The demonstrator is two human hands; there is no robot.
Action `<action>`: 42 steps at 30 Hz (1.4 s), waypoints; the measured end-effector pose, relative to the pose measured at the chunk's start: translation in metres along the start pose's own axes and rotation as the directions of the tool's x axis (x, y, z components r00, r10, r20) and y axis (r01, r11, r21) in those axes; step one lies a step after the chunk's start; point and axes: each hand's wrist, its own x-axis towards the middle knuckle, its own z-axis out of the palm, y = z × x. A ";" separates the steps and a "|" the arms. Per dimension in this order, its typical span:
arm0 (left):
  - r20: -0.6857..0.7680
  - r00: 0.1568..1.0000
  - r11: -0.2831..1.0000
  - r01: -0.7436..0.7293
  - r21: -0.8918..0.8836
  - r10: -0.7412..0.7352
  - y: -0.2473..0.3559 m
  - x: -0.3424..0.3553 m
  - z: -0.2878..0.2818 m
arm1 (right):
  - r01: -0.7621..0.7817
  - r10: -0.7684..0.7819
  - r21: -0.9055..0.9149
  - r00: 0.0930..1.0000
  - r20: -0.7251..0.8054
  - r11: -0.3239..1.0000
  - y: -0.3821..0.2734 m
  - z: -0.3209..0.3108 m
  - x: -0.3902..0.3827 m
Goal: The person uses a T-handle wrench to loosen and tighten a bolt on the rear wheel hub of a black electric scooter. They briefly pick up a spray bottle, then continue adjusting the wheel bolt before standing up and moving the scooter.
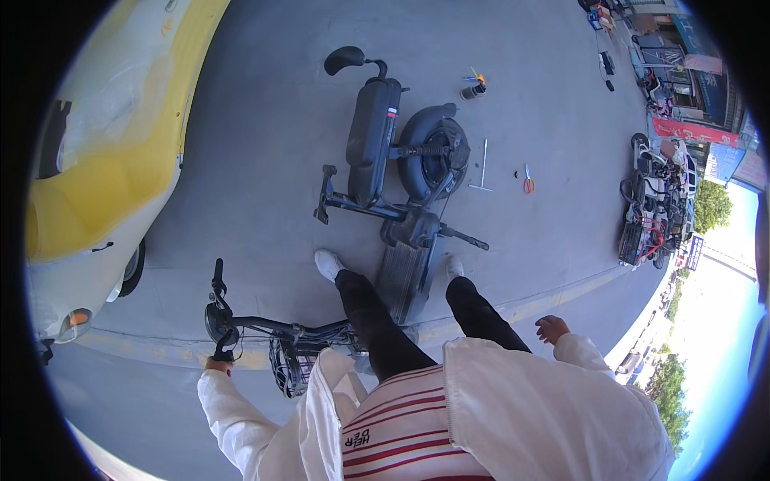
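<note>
A black electric bike [377, 144] lies tipped on the pavement between my feet, its long seat and rear wheel [421, 156] farther off. Near me is its handlebar [277, 323], with a black wire basket [287, 365] beside it. My left hand [218, 365] is closed around the near grip of the handlebar, the fingers partly hidden by the grip and sleeve. Out to the right, my right hand [552, 329] hangs in the air with loosely bent fingers apart and nothing in it. It touches no part of the bike.
Right of the rear wheel lie a T-handle wrench [483, 170], orange-handled scissors [528, 180] and a small dark round piece [516, 174]. Beyond the wheel stands a dark can [474, 90] with yellow-tipped items. A yellow-and-white vehicle [104, 208] fills the left; parked bikes [654, 200] stand far right.
</note>
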 end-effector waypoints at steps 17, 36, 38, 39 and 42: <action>0.218 0.967 0.043 -0.225 0.973 0.134 0.073 -0.253 0.067 | -0.098 0.152 0.637 0.988 -0.031 0.765 0.274 0.028 0.144; -0.401 0.848 0.526 0.178 0.831 0.346 0.095 -0.465 0.285 | -0.302 0.457 0.873 0.883 0.105 0.383 0.695 -0.018 0.303; -0.514 0.780 0.561 0.261 0.786 0.358 0.100 -0.516 0.292 | -0.123 0.429 0.912 0.901 -0.062 0.391 0.690 -0.058 0.341; -0.548 0.760 0.582 0.282 0.762 0.350 0.094 -0.526 0.297 | -0.068 0.443 0.950 0.893 -0.078 0.304 0.684 -0.083 0.359; -0.617 0.714 0.603 0.343 0.720 0.331 0.102 -0.552 0.323 | 0.021 0.442 0.992 0.894 -0.073 0.122 0.643 -0.133 0.397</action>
